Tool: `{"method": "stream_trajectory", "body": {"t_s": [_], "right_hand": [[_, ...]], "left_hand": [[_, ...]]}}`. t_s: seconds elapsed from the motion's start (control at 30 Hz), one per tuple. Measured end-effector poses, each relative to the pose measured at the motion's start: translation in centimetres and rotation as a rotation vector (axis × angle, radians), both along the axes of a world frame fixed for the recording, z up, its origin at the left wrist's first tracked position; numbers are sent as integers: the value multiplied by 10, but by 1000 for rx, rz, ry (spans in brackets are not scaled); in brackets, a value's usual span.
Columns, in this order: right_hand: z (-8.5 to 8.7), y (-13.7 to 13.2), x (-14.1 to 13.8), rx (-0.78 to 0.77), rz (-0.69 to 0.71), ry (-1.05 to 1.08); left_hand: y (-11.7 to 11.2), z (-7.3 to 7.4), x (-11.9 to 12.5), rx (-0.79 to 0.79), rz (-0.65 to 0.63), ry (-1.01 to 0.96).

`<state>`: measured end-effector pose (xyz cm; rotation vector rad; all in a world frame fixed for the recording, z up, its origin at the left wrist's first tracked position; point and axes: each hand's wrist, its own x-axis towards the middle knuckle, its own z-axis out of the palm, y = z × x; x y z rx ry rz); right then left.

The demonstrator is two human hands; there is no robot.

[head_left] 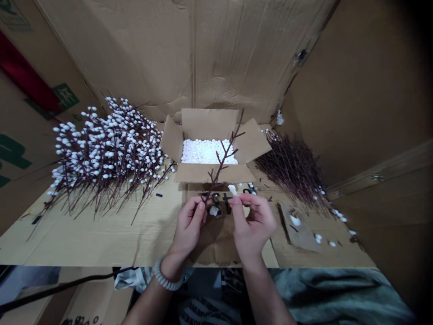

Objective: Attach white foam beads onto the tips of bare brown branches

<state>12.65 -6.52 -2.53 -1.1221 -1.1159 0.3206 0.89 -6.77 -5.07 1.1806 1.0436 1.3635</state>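
My left hand (190, 222) is closed around the lower end of a bare dark brown artificial branch (222, 163), which leans up and to the right with short side twigs. My right hand (254, 222) pinches a small white piece (233, 190) between thumb and fingertips, close to the branch but apart from it; its exact kind is unclear. Behind the branch stands an open cardboard box (213, 173) filled with small white foam balls (203, 151). A whitish lump (214, 211) lies on the cardboard between my hands.
White-tipped branches (108, 153) are heaped at left, bare brown branches (294, 167) at right. A cardboard piece with a white blob (295, 220) lies right of my hand, near loose white balls (332, 243). Tall cardboard walls (135, 54) enclose the work surface (88, 239).
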Motion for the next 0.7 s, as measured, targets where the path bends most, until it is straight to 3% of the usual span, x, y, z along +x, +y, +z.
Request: {"method": "stream_trajectory", "body": {"t_s": [0.33, 0.6, 0.7], "right_hand": [[9, 9, 0, 3, -85, -40], [2, 3, 3, 32, -68, -223], [1, 6, 2, 38, -113, -198]], "left_hand": [[-1, -1, 0, -13, -9, -3], [0, 0, 0, 5, -5, 6], [0, 0, 0, 8, -14, 11]]}}
